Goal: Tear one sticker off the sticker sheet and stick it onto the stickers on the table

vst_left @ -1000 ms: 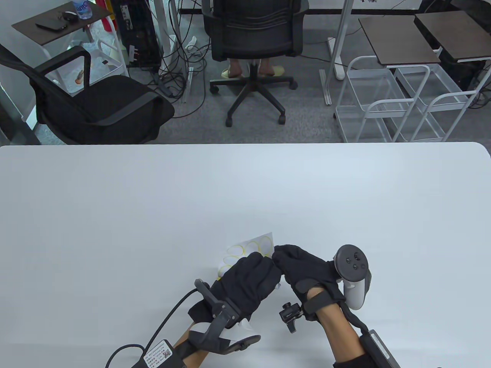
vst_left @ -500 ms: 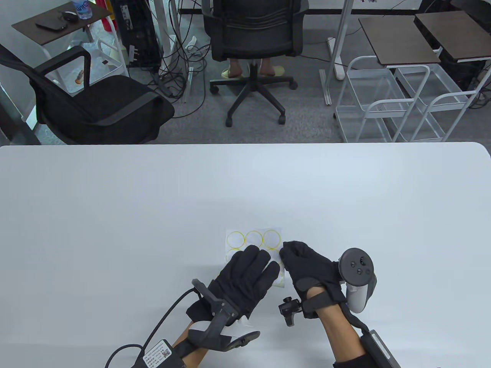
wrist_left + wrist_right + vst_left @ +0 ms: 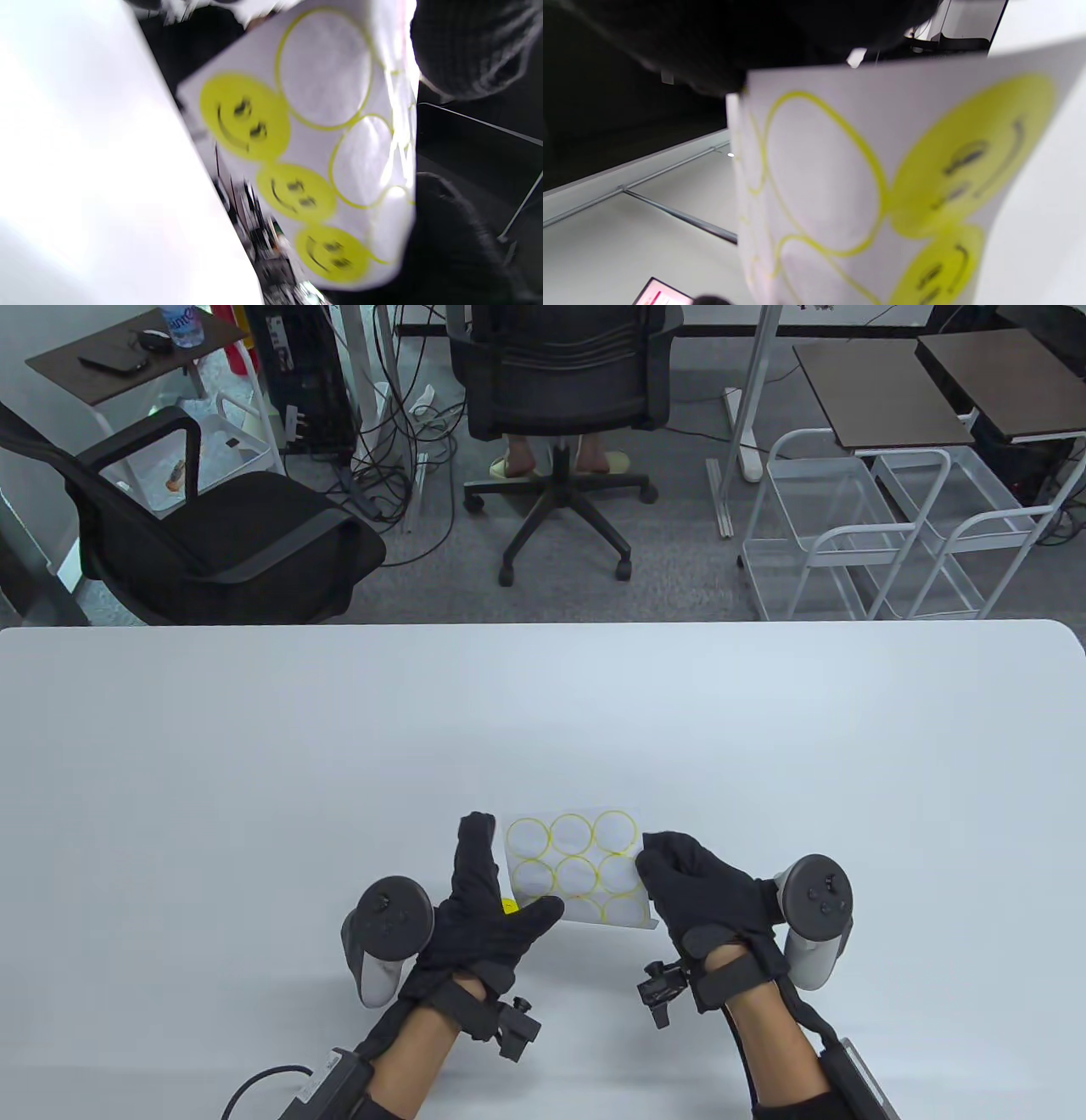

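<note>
The white bench [image 3: 254, 746] carries the work near its front edge. Above it, the sticker sheet [image 3: 577, 869] is held up between both hands. The right hand [image 3: 704, 891] pinches the sheet's right edge. The left hand [image 3: 484, 899], fingers spread, is nearer the remaining smiley stickers [image 3: 246, 116], which line the sheet's left side beside its thumb.

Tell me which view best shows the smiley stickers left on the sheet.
The left wrist view: three yellow smiley stickers sit in a row on the sticker sheet beside empty outlines. The right wrist view shows two, blurred and cropped. The table view shows mostly empty rings, with only a yellow speck beside the left hand.
</note>
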